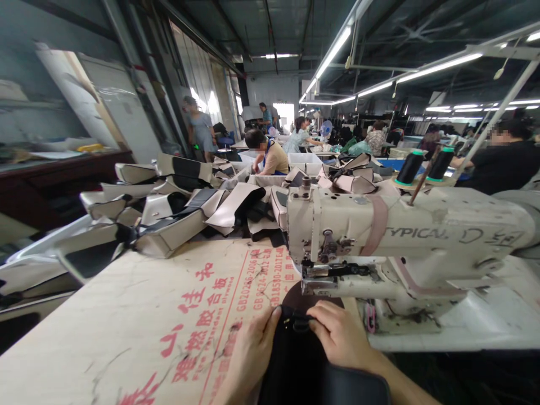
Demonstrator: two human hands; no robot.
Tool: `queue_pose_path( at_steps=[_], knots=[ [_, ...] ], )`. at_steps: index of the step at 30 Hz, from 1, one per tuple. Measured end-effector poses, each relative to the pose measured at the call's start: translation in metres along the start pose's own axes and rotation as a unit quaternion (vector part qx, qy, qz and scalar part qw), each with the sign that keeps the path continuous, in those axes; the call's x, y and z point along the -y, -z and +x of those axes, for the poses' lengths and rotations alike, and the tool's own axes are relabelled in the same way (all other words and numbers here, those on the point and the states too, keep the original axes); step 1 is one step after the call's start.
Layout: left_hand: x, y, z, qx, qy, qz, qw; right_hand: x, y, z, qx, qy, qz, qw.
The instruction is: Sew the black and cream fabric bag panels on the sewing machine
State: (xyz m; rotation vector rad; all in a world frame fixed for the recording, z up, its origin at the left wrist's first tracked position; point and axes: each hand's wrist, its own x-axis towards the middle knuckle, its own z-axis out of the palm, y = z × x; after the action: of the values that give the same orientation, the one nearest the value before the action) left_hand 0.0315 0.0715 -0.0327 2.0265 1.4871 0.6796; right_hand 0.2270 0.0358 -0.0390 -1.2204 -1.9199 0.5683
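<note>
Between my hands, in front of the sewing machine, is a black fabric or leather piece with a small dark strap or zip-like part at its top. The thumb and fingers of my left hand pinch its upper left edge. On the opposite side, my right hand grips the upper right edge. A glossy black flap hangs below my right wrist. The machine's needle area and narrow arm lie just beyond my fingertips, apart from them. What exactly the black piece is I cannot make out.
A plywood tabletop with red printing and loose threads spreads to the left. Behind it lie heaped beige and black sewn pieces. Two black thread cones stand above the machine. Several people work at tables farther back.
</note>
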Motion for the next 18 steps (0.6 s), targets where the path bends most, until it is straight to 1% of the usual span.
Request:
queue_pose_path(
  at_steps=[1, 2, 4, 6, 8, 11, 13, 15, 17, 18],
  knots=[
    [-0.006, 0.005, 0.011, -0.008, -0.013, 0.039, 0.999, 0.002, -0.006, 0.003, -0.039, -0.039, 0.059, 0.997],
    [-0.012, 0.012, 0.023, -0.006, -0.033, 0.076, 0.997, 0.003, -0.013, 0.007, -0.084, -0.084, 0.132, 0.984],
    [-0.022, 0.025, 0.05, 0.022, -0.076, 0.153, 0.985, 0.001, -0.031, 0.015, -0.164, -0.168, 0.272, 0.933],
    [-0.028, 0.032, 0.076, 0.073, -0.106, 0.222, 0.967, -0.006, -0.053, 0.023, -0.207, -0.224, 0.359, 0.882],
    [-0.029, 0.031, 0.099, 0.113, -0.118, 0.262, 0.951, -0.016, -0.073, 0.029, -0.213, -0.254, 0.4, 0.854],
    [-0.025, 0.019, 0.122, 0.134, -0.131, 0.266, 0.945, -0.028, -0.09, 0.035, -0.223, -0.282, 0.461, 0.811],
    [-0.021, 0.012, 0.131, 0.134, -0.145, 0.248, 0.948, -0.032, -0.093, 0.037, -0.228, -0.291, 0.498, 0.784],
    [-0.017, 0.007, 0.136, 0.124, -0.156, 0.222, 0.955, -0.032, -0.091, 0.04, -0.233, -0.299, 0.541, 0.751],
    [-0.015, 0.004, 0.139, 0.1, -0.153, 0.188, 0.965, -0.03, -0.09, 0.042, -0.244, -0.304, 0.578, 0.717],
    [-0.015, 0.003, 0.141, 0.08, -0.144, 0.167, 0.972, -0.028, -0.09, 0.043, -0.251, -0.307, 0.588, 0.705]
  ],
)
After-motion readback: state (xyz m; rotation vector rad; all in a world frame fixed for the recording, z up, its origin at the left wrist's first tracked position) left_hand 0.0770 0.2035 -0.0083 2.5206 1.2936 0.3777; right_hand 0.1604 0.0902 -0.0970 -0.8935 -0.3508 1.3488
